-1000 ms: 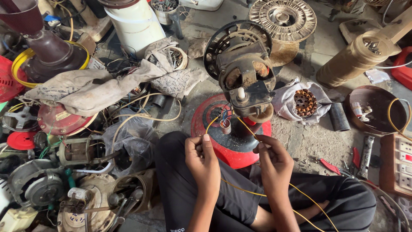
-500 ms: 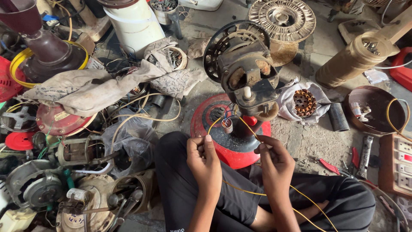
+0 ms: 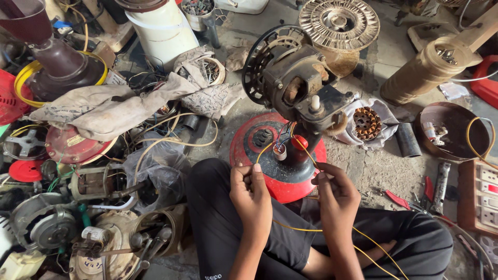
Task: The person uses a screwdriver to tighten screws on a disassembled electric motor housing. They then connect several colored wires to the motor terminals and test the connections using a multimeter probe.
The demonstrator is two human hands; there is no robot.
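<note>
Little has been changed since the earlier frame: both hands are kept at the same yellow wire point(image 3: 290, 228). The left hand point(image 3: 252, 194) is pinched closed on the wire end; the right hand point(image 3: 336, 194) is closed on the strand near the red fan base point(image 3: 249, 150). The fan motor point(image 3: 293, 83) is exposed above it on the floor. Wiring appears unfinished; leads remain loose.
</note>
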